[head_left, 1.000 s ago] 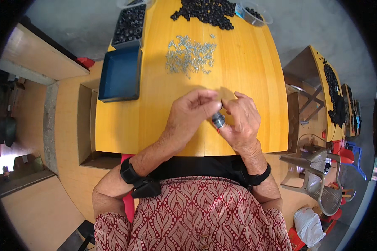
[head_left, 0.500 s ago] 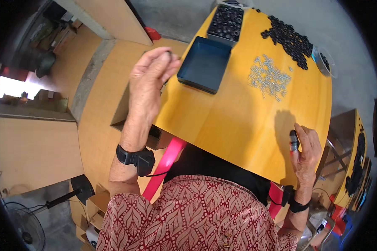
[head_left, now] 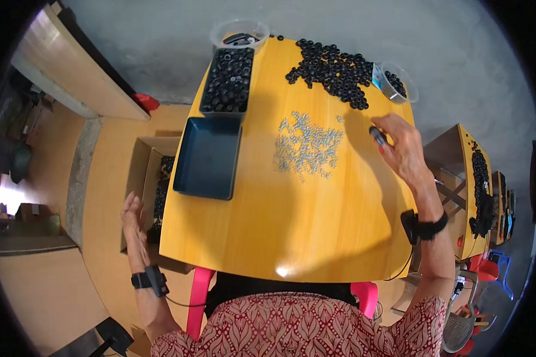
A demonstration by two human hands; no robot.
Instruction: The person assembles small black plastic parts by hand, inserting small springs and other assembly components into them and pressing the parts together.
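Already, small black pieces lie in the brown cardboard box by the loosely open, empty-looking left hand. Farther up, the half-curled right hand has a short black-and-grey tube at its thumb, worn or pinched, I can't tell. Tiny silver metal bits, then round black rings, are left on the yellow wooden table.

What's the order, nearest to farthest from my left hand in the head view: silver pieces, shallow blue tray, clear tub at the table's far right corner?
From your left hand, in the head view:
1. Shallow blue tray: left side of the table.
2. Silver pieces: mid-table, right of the tray.
3. Clear tub: far right corner.
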